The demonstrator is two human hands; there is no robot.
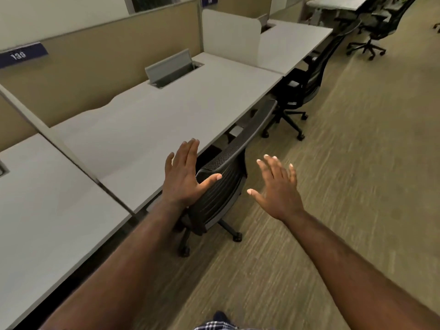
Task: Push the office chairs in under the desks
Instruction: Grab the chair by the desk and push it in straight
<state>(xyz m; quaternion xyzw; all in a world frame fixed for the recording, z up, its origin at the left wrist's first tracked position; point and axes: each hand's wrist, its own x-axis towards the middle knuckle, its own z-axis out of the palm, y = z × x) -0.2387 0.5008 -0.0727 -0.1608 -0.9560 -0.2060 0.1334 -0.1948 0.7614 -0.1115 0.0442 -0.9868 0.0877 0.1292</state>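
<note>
The left hand is spread flat and released, fingers straight, held in front of the top edge of the nearest chair's backrest; whether it touches is unclear. The right hand is also spread and empty, over the carpet at the chair's 3 o'clock. The chair's seat is tucked under the grey surface. At 1 o'clock, a second chair stands against the next surface.

Both bare arms reach toward twelve o'clock; left hand and right hand spread flat, fingers splayed, holding nothing.
</note>
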